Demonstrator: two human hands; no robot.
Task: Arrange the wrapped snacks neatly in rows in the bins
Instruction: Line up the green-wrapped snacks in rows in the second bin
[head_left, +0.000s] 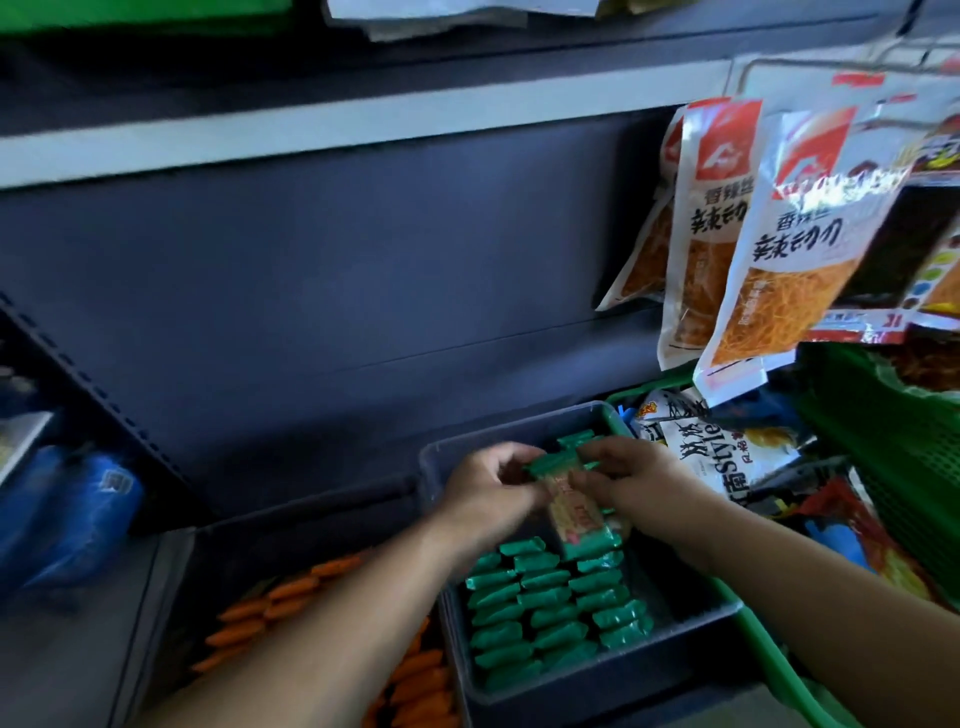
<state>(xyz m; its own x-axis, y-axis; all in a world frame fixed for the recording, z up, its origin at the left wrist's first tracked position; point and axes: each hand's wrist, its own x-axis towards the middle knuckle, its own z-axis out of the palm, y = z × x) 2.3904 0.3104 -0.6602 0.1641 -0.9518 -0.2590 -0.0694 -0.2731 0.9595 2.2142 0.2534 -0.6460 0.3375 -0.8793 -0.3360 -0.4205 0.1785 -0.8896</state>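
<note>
Left hand (488, 483), right hand (635, 479): each grip clamped on snack (577, 515), long axis front-to-back.

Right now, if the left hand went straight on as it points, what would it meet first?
Likely the right hand, facing it across the green-ended wrapped snack packet that both hold; depth unclear.

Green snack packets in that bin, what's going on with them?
A person is stocking a shop shelf by hand. Their left hand and right hand together hold a wrapped snack with green ends above the dark bin. The near part of that bin already holds green-wrapped snacks lined up in rows; the far end is mostly hidden by the hands. The neighbouring bin on the left holds orange-wrapped snacks.
</note>
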